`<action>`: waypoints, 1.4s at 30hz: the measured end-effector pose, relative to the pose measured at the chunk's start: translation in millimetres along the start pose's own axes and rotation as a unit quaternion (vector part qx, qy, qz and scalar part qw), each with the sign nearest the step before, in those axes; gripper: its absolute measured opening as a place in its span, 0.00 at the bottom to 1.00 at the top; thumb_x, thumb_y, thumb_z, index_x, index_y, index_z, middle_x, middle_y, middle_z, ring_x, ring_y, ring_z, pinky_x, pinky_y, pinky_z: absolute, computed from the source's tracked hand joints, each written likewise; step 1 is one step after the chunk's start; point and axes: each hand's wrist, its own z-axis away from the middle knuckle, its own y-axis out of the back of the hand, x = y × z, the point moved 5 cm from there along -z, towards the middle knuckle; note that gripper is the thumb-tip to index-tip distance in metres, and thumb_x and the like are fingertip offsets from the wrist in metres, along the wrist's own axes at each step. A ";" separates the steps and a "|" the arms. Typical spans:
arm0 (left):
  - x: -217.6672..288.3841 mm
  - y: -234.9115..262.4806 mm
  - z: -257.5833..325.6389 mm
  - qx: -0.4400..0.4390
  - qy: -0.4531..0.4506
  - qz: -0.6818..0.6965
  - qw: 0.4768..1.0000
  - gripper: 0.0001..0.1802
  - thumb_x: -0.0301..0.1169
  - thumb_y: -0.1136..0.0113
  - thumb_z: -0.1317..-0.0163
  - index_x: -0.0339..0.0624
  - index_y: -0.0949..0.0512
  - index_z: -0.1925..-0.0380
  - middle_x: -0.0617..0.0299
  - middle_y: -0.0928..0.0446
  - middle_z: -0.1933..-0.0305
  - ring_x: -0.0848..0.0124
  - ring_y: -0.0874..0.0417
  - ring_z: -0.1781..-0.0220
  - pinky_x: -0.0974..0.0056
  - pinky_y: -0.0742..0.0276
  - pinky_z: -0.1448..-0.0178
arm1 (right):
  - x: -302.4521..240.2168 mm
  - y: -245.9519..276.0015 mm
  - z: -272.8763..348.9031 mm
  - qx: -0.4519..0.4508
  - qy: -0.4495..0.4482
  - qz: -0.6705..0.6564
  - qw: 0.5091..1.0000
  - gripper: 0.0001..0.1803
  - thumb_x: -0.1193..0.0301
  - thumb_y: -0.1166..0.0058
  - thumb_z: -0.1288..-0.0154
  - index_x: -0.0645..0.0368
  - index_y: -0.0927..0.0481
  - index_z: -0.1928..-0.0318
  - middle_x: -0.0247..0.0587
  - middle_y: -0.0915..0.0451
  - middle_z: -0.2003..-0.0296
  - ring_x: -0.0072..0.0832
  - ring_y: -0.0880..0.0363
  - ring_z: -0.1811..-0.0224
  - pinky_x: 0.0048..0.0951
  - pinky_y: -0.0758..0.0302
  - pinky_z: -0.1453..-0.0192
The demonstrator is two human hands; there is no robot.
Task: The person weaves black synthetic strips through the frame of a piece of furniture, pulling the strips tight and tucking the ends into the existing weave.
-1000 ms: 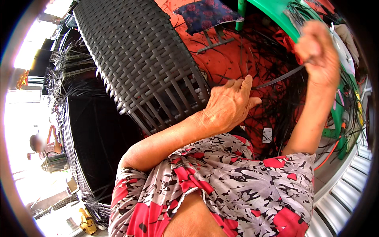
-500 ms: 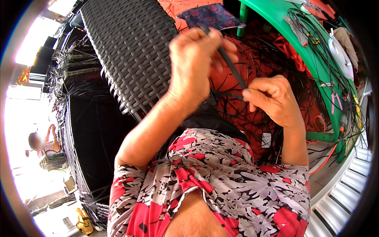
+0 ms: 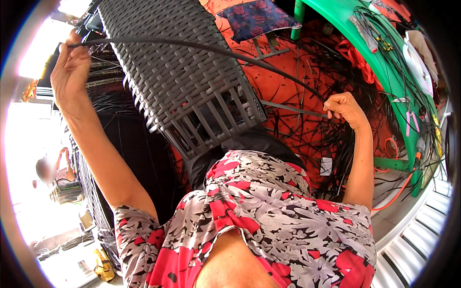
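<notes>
- Strip, long and dark, arches in the head view across the black woven piece, from one hand to the other.
- Left hand, raised at far left: fingers closed on the strip.
- Right hand: fingers curled, thumb and forefinger pinching it.
- Patterned cushion, far side; green table, far right.

Left hand high, gripping — right hand lower, pinching.

A dark rose-patterned cushion lies near the green counter, on which rests a pink-handled tool.
</notes>
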 end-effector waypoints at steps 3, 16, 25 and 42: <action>22.2 4.5 6.9 -0.026 -0.006 0.039 0.999 0.12 0.18 0.60 0.33 0.23 0.36 0.52 0.40 0.29 0.57 0.63 0.29 0.63 0.64 0.33 0.62 | 20.1 10.7 -11.1 -0.018 -0.035 0.007 0.999 0.11 0.67 0.42 0.41 0.62 0.18 0.75 0.33 0.22 0.84 0.13 0.34 0.85 0.17 0.40 0.81; -183.4 -94.8 130.1 -0.100 0.070 -0.091 0.988 0.17 0.34 0.55 0.29 0.31 0.29 0.51 0.44 0.25 0.50 0.54 0.23 0.47 0.57 0.24 0.44 | -199.4 -15.7 26.7 0.167 0.424 0.218 0.863 0.17 0.77 0.51 0.37 0.58 0.22 0.48 0.37 0.19 0.53 0.28 0.21 0.52 0.28 0.29 0.47; -215.5 -114.8 135.2 -0.040 0.108 -0.058 0.992 0.24 0.43 0.62 0.27 0.29 0.27 0.56 0.46 0.23 0.52 0.56 0.22 0.46 0.54 0.27 0.39 | -240.9 -18.6 75.9 0.321 0.386 0.285 0.816 0.18 0.63 0.54 0.29 0.60 0.20 0.48 0.37 0.19 0.52 0.23 0.25 0.46 0.26 0.33 0.39; -380.7 -95.2 261.1 -0.214 0.310 -0.311 0.873 0.08 0.32 0.43 0.42 0.38 0.22 0.69 0.57 0.25 0.66 0.66 0.27 0.60 0.59 0.30 0.62 | -225.6 -183.3 50.5 0.124 0.525 0.296 0.788 0.18 0.79 0.37 0.48 0.63 0.21 0.54 0.46 0.18 0.69 0.37 0.18 0.71 0.29 0.21 0.69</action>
